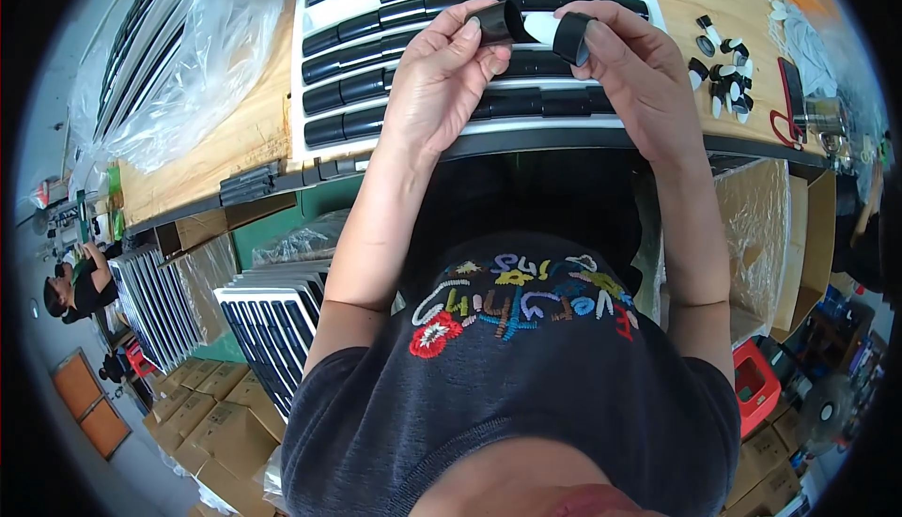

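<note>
Between its thumb and fingers, my left hand (pixel 437 80) pinches a short, glossy black tube (pixel 496 25), tilted with its open end to the right. My right hand (pixel 648 76) grips a black ring-shaped cap (pixel 571 40) with a white plug-like part (pixel 540 28) pointing toward the tube. The white part's tip sits at the tube's mouth; I cannot tell whether it is inside. Beneath both hands lies a white tray (pixel 343 3) with rows of similar black tubes (pixel 352 91). Loose black-and-white caps (pixel 719 74) are heaped on the table to the right.
Clear plastic sheeting (pixel 221 66) covers long strips on the left of the wooden table (pixel 691 0). Red-handled scissors (pixel 782 129) and a metal cup (pixel 827 115) stand far right. Below are filled trays (pixel 268 315) and cardboard boxes (pixel 230 432). Another person (pixel 89 282) works far left.
</note>
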